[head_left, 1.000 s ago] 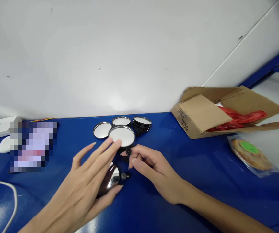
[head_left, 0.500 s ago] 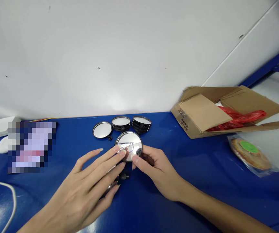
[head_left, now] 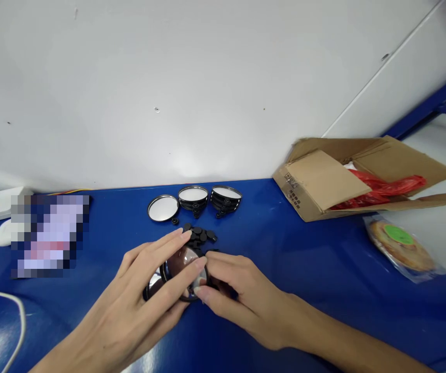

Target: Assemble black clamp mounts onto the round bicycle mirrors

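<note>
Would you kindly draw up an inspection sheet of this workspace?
Surface: glossy blue tabletop.
Handled items: two overlapping round mirrors; small black parts just beyond; single mirror and two mirror stacks farther back.
Clutter: cardboard box with red plastic; wrapped round item; pixelated item.
Hands: left hand over the upper mirror; right hand at its right edge.
Cables: white cable at left; thin wires along back edge.
Surroundings: white wall; blue frame at right.
</note>
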`<control>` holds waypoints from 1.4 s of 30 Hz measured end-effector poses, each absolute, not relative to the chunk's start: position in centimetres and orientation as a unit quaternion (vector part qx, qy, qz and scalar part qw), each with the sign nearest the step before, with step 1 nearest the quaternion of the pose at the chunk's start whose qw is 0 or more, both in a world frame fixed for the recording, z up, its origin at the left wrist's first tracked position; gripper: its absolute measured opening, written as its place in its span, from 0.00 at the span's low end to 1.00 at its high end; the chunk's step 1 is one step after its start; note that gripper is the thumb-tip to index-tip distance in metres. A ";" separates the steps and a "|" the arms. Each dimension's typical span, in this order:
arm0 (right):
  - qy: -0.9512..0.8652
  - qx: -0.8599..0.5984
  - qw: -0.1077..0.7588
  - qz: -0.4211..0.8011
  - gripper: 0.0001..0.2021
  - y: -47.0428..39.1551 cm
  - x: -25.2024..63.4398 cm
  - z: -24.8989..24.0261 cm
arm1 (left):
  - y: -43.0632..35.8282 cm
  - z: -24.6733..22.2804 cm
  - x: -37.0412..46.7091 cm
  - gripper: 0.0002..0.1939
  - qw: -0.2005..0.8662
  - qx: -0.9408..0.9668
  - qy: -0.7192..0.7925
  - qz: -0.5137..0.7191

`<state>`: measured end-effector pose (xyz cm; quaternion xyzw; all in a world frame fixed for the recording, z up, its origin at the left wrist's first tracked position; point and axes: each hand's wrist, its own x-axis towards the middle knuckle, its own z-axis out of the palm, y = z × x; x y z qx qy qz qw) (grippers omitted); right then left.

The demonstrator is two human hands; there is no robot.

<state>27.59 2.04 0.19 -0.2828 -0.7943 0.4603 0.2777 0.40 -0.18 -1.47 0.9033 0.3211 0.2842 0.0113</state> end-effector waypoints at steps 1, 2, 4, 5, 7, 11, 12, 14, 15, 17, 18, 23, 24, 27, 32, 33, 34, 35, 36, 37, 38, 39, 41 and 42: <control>-0.801 -0.282 0.273 0.452 0.11 2.1 27.6 0.3 | -0.2 -1.5 0.4 0.38 0.017 0.902 0.326 0.282; -0.806 -0.283 0.267 0.446 0.11 2.1 27.6 0.3 | -0.2 -1.5 0.4 0.40 0.023 0.901 0.330 0.279; -0.813 -0.288 0.252 0.439 0.10 2.1 27.6 0.4 | -0.2 -1.5 0.3 0.41 0.028 0.902 0.329 0.277; -0.816 -0.290 0.246 0.436 0.11 2.2 27.6 0.4 | -0.2 -1.5 0.3 0.41 0.027 0.904 0.325 0.277; -0.820 -0.289 0.242 0.431 0.11 2.2 27.6 0.4 | -0.2 -1.5 0.3 0.42 0.025 0.905 0.321 0.280; -0.822 -0.284 0.245 0.428 0.12 2.2 27.6 0.5 | -0.5 -1.4 0.5 0.43 0.030 0.898 0.336 0.283; -0.823 -0.284 0.245 0.426 0.12 2.2 27.6 0.6 | -0.7 -1.5 0.6 0.43 0.028 0.896 0.342 0.283; -0.829 -0.285 0.240 0.417 0.13 2.2 27.6 0.5 | -1.0 -1.6 0.7 0.43 0.028 0.892 0.353 0.281; -0.832 -0.286 0.238 0.411 0.13 2.2 27.6 0.5 | -1.2 -1.7 0.7 0.42 0.031 0.890 0.356 0.281; -0.837 -0.286 0.239 0.400 0.12 2.1 27.6 0.3 | -1.5 -2.0 0.8 0.40 0.040 0.886 0.363 0.287; -0.837 -0.289 0.248 0.393 0.12 2.0 27.7 0.2 | -1.5 -2.1 0.7 0.38 0.045 0.881 0.368 0.292; -0.803 -0.367 0.330 0.334 0.13 2.2 27.9 -0.7 | -1.1 -2.2 0.7 0.33 0.064 0.831 0.432 0.344; -0.793 -0.396 0.338 0.318 0.13 2.4 28.0 -0.9 | -0.9 -2.2 0.7 0.32 0.069 0.819 0.446 0.354; -0.763 -0.476 0.348 0.265 0.11 3.1 28.3 -1.4 | -0.4 -2.1 0.7 0.29 0.080 0.792 0.478 0.370; -0.749 -0.538 0.320 0.216 0.12 4.2 28.6 -2.0 | 0.1 -2.2 0.7 0.29 0.092 0.773 0.502 0.377; -0.752 -0.543 0.307 0.211 0.12 4.3 28.7 -2.1 | 0.1 -2.2 0.7 0.29 0.093 0.772 0.504 0.375; -0.756 -0.547 0.294 0.207 0.12 4.4 28.7 -2.2 | 0.0 -2.2 0.7 0.29 0.094 0.773 0.506 0.371; -0.760 -0.549 0.283 0.202 0.12 4.4 28.7 -2.3 | 0.0 -2.1 0.7 0.29 0.096 0.773 0.508 0.367; -0.764 -0.550 0.274 0.198 0.12 4.4 28.7 -2.4 | 0.0 -2.1 0.7 0.30 0.098 0.774 0.509 0.363; -0.767 -0.551 0.266 0.193 0.12 4.4 28.6 -2.5 | -0.1 -2.0 0.7 0.31 0.102 0.775 0.510 0.359; -0.770 -0.551 0.259 0.189 0.12 4.5 28.6 -2.5 | -0.2 -1.9 0.8 0.32 0.104 0.776 0.510 0.357; -0.773 -0.551 0.253 0.184 0.12 4.5 28.7 -2.5 | -0.2 -1.8 0.8 0.32 0.105 0.777 0.509 0.356; -0.779 -0.548 0.247 0.177 0.12 4.5 28.7 -2.5 | -0.3 -1.7 0.9 0.33 0.110 0.776 0.512 0.351; -0.781 -0.547 0.246 0.174 0.12 4.6 28.8 -2.5 | -0.3 -1.7 0.9 0.33 0.114 0.776 0.515 0.347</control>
